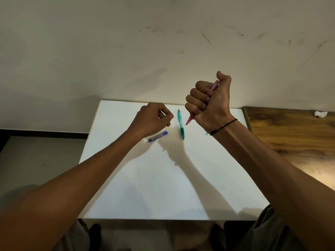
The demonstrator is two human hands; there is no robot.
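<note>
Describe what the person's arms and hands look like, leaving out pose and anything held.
The left forearm and right forearm are bare, with no sleeves showing. At the wrist of the right hand sits a thin black cord bracelet with a small knot. The left hand and its wrist wear nothing; no ring or watch shows on either.

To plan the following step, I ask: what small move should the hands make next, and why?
Probably move the left hand to the lower tip of the pink pencil: the right hand fists it, thumb on top, and the left fingertips pinch together near the blue case.
</note>
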